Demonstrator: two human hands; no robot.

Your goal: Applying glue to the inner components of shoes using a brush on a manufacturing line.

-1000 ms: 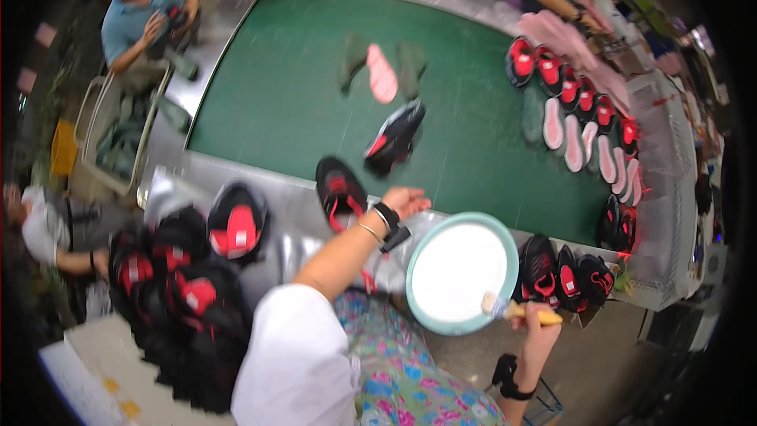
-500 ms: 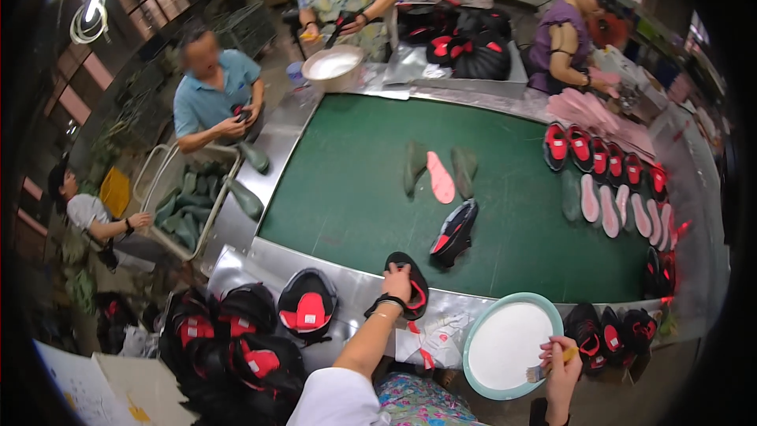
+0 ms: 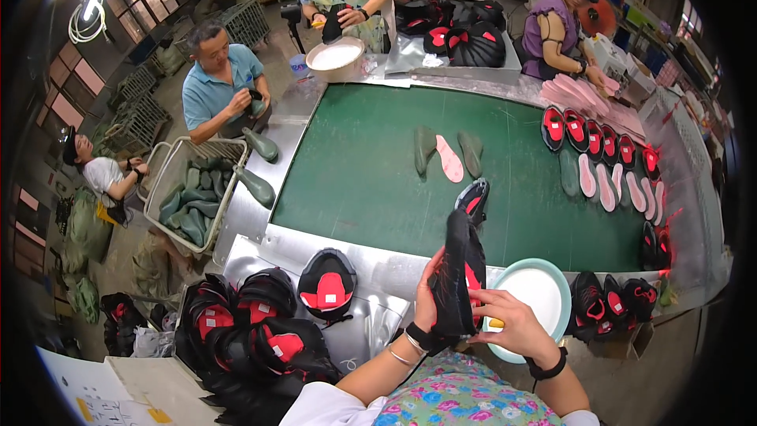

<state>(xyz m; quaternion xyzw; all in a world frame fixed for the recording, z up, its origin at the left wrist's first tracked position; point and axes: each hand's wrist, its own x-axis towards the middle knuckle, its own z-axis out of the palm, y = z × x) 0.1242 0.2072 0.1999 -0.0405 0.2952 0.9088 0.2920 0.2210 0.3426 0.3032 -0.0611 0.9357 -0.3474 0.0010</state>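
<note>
My left hand [image 3: 426,300] is wrapped round a black shoe upper [image 3: 455,276] with red inside, raised upright before me. Close against its opening, my right hand [image 3: 512,323] grips a brush [image 3: 495,323] by its yellow handle; the bristles are hidden by the upper. Just behind my right hand stands a pale green basin [image 3: 565,300] of white liquid. Beyond the raised upper, another black and red shoe upper [image 3: 473,197] lies on the green work surface [image 3: 347,181]. Farther off, a pink insole [image 3: 449,159] rests between two dark green shoe lasts [image 3: 426,151].
Black and red uppers [image 3: 272,339] are heaped at my left; several more stand at the right [image 3: 611,309]. Rows of shoes [image 3: 576,130] and pink insoles [image 3: 605,189] line the far right. Lasts fill a crate [image 3: 229,221]. Several co-workers are around the table.
My left hand has lifted the black upper off the table edge and stood it upright near me. My right hand has brought the brush from the basin over to the upper.
</note>
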